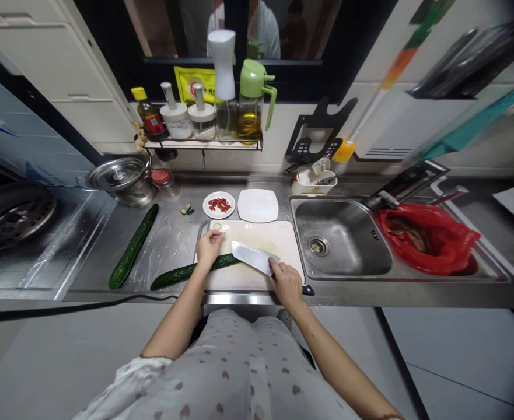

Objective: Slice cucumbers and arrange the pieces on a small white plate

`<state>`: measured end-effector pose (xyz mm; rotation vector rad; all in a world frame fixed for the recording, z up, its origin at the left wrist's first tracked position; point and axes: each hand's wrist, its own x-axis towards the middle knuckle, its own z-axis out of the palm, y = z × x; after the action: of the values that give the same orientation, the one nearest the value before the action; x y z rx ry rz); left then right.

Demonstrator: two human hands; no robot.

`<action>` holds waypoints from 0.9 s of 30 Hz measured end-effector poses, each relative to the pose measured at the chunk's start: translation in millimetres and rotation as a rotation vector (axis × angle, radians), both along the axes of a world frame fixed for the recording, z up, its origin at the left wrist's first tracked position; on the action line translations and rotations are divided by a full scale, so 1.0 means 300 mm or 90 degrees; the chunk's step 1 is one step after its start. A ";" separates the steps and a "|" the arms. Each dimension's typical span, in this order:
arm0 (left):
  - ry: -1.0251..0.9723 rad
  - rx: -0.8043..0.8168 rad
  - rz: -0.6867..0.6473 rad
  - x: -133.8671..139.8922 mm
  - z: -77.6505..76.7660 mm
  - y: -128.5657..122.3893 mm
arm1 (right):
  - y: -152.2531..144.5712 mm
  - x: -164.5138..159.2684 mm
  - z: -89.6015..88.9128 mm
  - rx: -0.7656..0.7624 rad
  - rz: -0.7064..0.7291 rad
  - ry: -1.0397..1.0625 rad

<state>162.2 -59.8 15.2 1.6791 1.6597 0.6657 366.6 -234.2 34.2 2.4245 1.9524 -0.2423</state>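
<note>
- The right hand [286, 283] is closed tight around the handle of a big knife [255, 257]. The blade lies low over the white cutting board [278, 239].
- The left hand [208, 246] rests on a cucumber [182, 274]. Its fingers reach up to a small cut slice [217, 226]; I cannot tell if they pinch it.
- That cucumber lies half on the board and half on the counter [169, 233].
- The counter is shiny grey metal, and it looks wet.
- There are two cucumbers. The second cucumber [133, 247] lies farther left, by itself.
- There are two plates behind the board: a round plate [219, 205] with red bits and a bare square plate [257, 205].
- One sink [339, 245] sits to the right, with a red bag [427, 236] beside it.
- A pot [121, 178] sits at the back left, under a shelf [204, 143] of bottles by the dark window [327, 52].
</note>
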 end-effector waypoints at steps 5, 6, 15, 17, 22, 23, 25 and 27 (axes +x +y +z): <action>0.065 -0.074 0.086 -0.010 -0.039 0.087 | -0.024 0.057 -0.018 0.014 -0.052 0.002; 0.073 -0.084 0.091 -0.003 -0.045 0.103 | -0.026 0.065 -0.020 0.017 -0.059 0.003; 0.201 -0.048 0.062 0.072 -0.081 0.183 | -0.025 0.084 -0.023 0.032 -0.083 0.029; 0.230 -0.039 0.051 0.074 -0.083 0.190 | -0.025 0.085 -0.023 0.028 -0.087 0.030; 0.270 -0.012 0.042 0.076 -0.085 0.192 | -0.023 0.088 -0.028 0.026 -0.088 0.030; 0.274 -0.006 0.043 0.076 -0.085 0.190 | -0.022 0.088 -0.030 0.027 -0.088 0.031; 0.278 0.000 0.044 0.076 -0.084 0.186 | -0.019 0.087 -0.034 0.029 -0.088 0.030; 0.277 -0.004 0.045 0.076 -0.082 0.184 | -0.015 0.085 -0.037 0.032 -0.085 0.030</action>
<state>184.9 -4.7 -9.3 1.8618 2.0220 0.3378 392.2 -238.8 23.2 2.6081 1.8377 -0.2572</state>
